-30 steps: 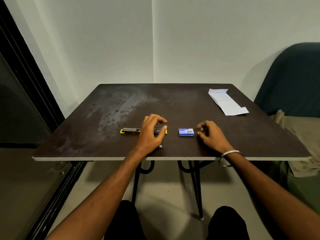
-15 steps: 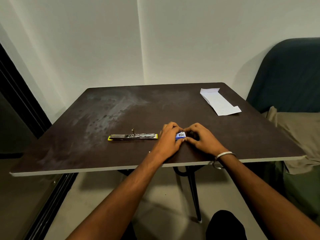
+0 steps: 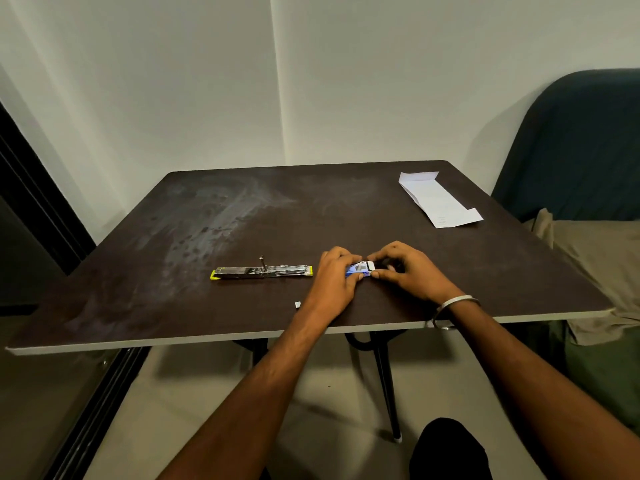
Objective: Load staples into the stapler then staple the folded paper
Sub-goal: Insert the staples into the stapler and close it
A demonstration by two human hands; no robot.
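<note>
Both hands are meeting just right of frame centre over the dark table (image 3: 381,209). The left hand (image 3: 334,280) is curling its fingers around the left end of a small blue staple box (image 3: 358,270), and the right hand (image 3: 407,271) is pinching the box's right end, where a white flap or inner tray is showing; most of the box is hiding under the fingers, so whether it is sliding open is hard to tell, and any staples inside are not making themselves out. The box seems to be sitting on or just above the tabletop; contact is not clear. A metal bangle (image 3: 457,303) is sitting on the right wrist. The stapler (image 3: 261,271) is lying opened out flat in the lower-left-of-centre area, just left of the left hand, apart from it, with yellow tips at both ends and a thin part sticking upright mid-length; its fine detail is blurring out. A tiny pale scrap (image 3: 298,304) is lying near the front edge, too small to identify. The folded paper (image 3: 438,199) is lying in the upper right of the table, well apart from the hands. A dark chair (image 3: 585,143) is getting cut off at the right edge.
</note>
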